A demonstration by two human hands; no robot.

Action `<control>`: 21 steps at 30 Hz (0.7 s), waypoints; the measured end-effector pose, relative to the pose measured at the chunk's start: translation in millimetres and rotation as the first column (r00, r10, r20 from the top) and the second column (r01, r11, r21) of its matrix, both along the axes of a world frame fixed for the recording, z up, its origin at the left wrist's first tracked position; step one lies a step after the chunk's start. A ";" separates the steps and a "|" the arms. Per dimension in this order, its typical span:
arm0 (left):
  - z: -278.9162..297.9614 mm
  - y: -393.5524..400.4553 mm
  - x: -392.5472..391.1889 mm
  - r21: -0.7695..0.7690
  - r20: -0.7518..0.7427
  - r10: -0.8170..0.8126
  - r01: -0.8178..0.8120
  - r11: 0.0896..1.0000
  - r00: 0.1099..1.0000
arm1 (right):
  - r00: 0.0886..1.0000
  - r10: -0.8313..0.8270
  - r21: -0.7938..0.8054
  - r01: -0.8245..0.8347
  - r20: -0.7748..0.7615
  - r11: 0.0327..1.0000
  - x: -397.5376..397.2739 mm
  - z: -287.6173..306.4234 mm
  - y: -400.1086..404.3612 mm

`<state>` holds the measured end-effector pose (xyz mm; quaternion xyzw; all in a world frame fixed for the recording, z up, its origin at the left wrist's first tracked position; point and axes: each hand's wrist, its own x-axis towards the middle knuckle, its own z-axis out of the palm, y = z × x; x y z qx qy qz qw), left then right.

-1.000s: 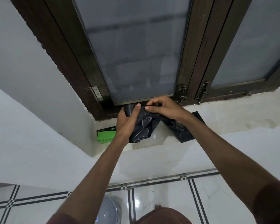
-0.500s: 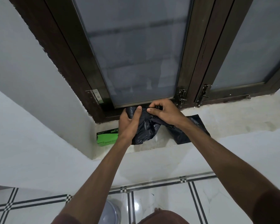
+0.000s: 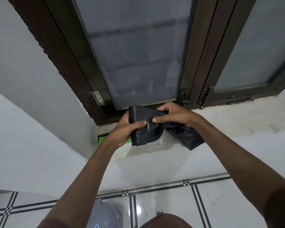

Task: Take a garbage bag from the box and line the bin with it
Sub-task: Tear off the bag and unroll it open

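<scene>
Both my hands hold black garbage bag plastic above the window sill. My left hand [image 3: 127,127] grips a black roll of bags [image 3: 136,116] upright. My right hand [image 3: 174,115] pinches the loose garbage bag [image 3: 179,130] that hangs from the roll and trails down to the right onto the sill. A green box [image 3: 102,139] lies on the sill at the left, mostly hidden behind my left wrist. The grey bin [image 3: 105,214] with a round lid stands on the floor below, between my arms.
A dark wooden window frame [image 3: 196,63] with frosted panes rises right behind my hands, with metal latches [image 3: 184,97] at its foot. The pale stone sill [image 3: 237,119] runs to the right. White walls flank the left; tiled floor [image 3: 171,208] lies below.
The roll has turned more upright in my left hand. My right hand has pulled the loose bag a little further from the roll. Both hands have shifted slightly.
</scene>
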<state>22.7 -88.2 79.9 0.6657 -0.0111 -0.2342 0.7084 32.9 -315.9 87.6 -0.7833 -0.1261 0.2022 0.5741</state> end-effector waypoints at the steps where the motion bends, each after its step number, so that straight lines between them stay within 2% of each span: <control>1: 0.0 1.9 -0.4 0.024 0.019 -0.031 0.031 0.999 0.999 | 0.999 0.016 -0.004 -0.017 -0.028 1.000 0.1 -0.9 -0.1; 6: -3.4 3.9 -3.8 0.193 0.083 -0.087 0.070 0.979 0.993 | 0.993 0.108 -0.164 -0.099 0.050 0.981 3.1 -6.4 10.3; 10: -1.1 2.7 -4.9 0.224 0.114 -0.102 0.074 0.972 0.988 | 0.979 0.159 -0.270 -0.121 0.125 0.955 7.7 -5.6 10.5; 21: 14.4 -5.7 -2.8 0.239 0.148 -0.133 0.095 0.966 0.980 | 0.986 0.130 -0.269 -0.098 0.101 0.958 13.6 2.1 -1.8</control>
